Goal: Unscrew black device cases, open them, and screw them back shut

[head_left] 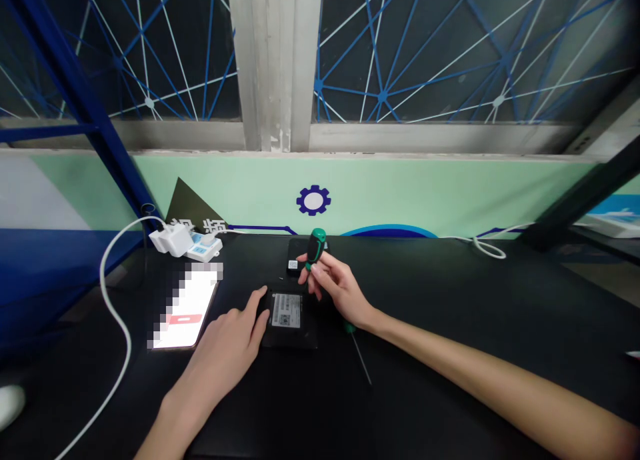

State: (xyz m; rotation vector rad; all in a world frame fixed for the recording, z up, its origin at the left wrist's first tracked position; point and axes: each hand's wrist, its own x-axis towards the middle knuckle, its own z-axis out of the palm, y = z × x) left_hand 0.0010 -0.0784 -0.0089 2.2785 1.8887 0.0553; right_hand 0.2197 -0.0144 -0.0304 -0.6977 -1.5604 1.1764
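Observation:
A flat black device (295, 339) with a white printed label lies on the dark table. At its left edge rests my left hand (234, 333), index finger and thumb stretched apart against the casing, not wrapped round it. My right hand (336, 283) is closed on a screwdriver (316, 245) with a green and black handle, held upright above the device's upper right part. The screwdriver's tip cannot be made out. Behind the fingers sits another black device (293, 252) with a small white label, partly hidden. A second screwdriver (361, 357) lies below my right wrist, its handle partly covered.
Left of my left hand lies a phone (187, 307) with a bright, partly pixelated screen. White plugs (175, 239) sit in a power strip (206, 248) by the wall, and a white cable (125, 320) curves down the left. Another white cable (487, 248) lies at the back right.

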